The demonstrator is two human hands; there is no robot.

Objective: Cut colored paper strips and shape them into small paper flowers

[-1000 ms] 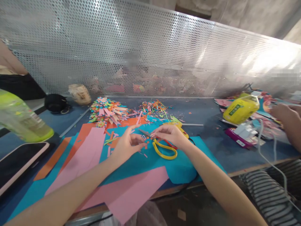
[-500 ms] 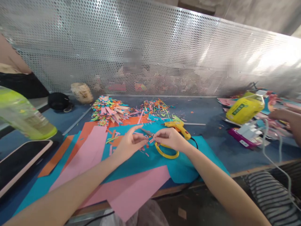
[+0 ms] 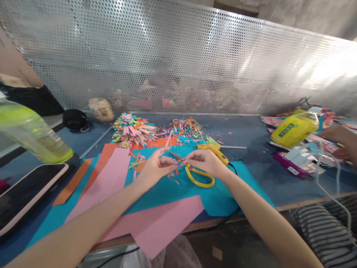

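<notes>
Pink paper strip [image 3: 182, 163] sits between the fingertips of both hands, above the blue paper [image 3: 167, 193], back from the bench's front edge. The right hand [image 3: 199, 160] has its grip pinched on it; the left hand [image 3: 158, 164] curls its fingers just beside, and whether that grip also holds it cannot be told. Yellow-handled scissors [image 3: 200, 184] lie right under the fingers, with the yellow glue gun [image 3: 213, 149] just behind the right hand. Surface of the bench [image 3: 242, 130] shows between the glue gun and the purple box [image 3: 288, 165] toward the right end. Along the back edge stands a perforated metal panel [image 3: 181, 41]; a pink sheet [image 3: 167, 227] overhangs the front edge. The strip looks small, thin and pale, its outline partly hidden by fingers.
</notes>
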